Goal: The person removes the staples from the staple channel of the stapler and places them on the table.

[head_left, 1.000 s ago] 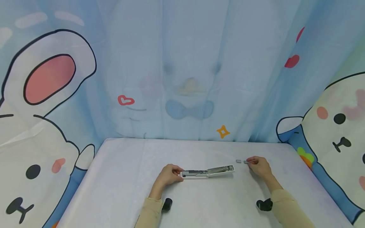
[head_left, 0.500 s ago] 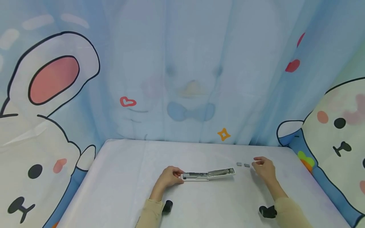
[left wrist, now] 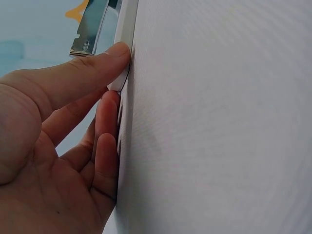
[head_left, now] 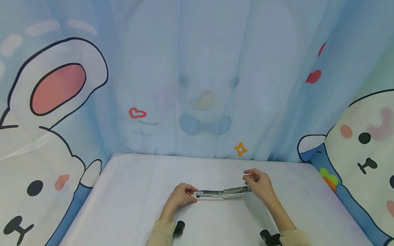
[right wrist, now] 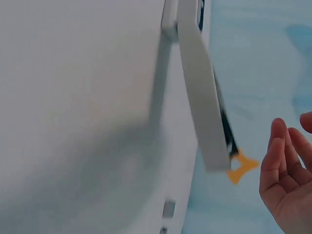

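A white stapler [head_left: 210, 195] lies opened out flat on the table, its lid [right wrist: 200, 102] swung back to the right and tilted up. My left hand [head_left: 180, 198] pinches the left end of its base, with the thumb [left wrist: 109, 61] on the near side. The metal magazine [left wrist: 90, 29] rises beyond that thumb. My right hand [head_left: 260, 186] hangs beside the lid's raised end, fingers loosely bent and holding nothing. Two small grey blocks, like short staple strips [right wrist: 168, 208], lie on the table past the lid; in the head view the right hand hides them.
A white cloth covers the table [head_left: 138, 181]. Behind it hangs a blue curtain [head_left: 209, 51] printed with cartoon animals. Black wrist-camera mounts [head_left: 179, 228] sit by both sleeves, close over the table.
My right hand lets go of a small grey block, leaving it beside the other, then moves left to the lid's end. The left hand keeps its pinch on the stapler.
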Tool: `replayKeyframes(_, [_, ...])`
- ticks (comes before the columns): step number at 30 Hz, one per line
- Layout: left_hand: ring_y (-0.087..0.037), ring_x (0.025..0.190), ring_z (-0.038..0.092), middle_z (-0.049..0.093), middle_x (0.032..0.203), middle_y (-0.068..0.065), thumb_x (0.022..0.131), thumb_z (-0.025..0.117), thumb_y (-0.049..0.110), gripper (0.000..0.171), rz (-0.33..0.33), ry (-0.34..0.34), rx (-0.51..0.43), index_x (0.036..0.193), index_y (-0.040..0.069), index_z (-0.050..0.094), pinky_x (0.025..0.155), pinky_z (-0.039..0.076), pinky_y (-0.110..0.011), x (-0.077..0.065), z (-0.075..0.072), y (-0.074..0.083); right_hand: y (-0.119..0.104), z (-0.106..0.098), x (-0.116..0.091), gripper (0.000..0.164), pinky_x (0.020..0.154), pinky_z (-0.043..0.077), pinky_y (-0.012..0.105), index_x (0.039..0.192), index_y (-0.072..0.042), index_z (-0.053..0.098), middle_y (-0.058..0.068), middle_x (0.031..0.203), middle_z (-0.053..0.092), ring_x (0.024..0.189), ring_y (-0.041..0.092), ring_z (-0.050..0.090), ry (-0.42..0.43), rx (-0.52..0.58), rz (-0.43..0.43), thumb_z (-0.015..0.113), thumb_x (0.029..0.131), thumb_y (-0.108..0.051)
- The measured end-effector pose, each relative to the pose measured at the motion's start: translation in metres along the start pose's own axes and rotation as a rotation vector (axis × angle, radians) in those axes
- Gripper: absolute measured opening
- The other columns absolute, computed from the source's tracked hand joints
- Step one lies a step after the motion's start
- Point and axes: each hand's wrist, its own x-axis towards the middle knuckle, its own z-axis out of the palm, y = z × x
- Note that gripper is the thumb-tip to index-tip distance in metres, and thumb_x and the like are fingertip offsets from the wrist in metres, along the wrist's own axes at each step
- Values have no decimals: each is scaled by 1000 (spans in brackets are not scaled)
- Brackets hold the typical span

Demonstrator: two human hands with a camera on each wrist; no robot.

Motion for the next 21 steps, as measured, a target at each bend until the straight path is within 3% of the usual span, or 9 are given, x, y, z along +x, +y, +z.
replayKeyframes(12, [-8, 66, 47, 60, 78, -4, 70, 84, -2, 28, 4, 5, 12, 96, -1, 75, 63, 42, -24, 3, -3, 2, -22, 77, -19, 15, 63, 51, 23, 103, 5, 68, 11, 85, 72, 75, 25, 69, -117, 121, -19, 66, 89, 0])
replayKeyframes(21, [-9, 66, 48, 58, 76, -1, 69, 84, -1, 28, -2, -6, 26, 95, 0, 75, 62, 42, -24, 6, 1, -1, -24, 108, -27, 13, 56, 47, 24, 98, 5, 69, 10, 81, 71, 65, 15, 62, -136, 127, 2, 67, 86, 0])
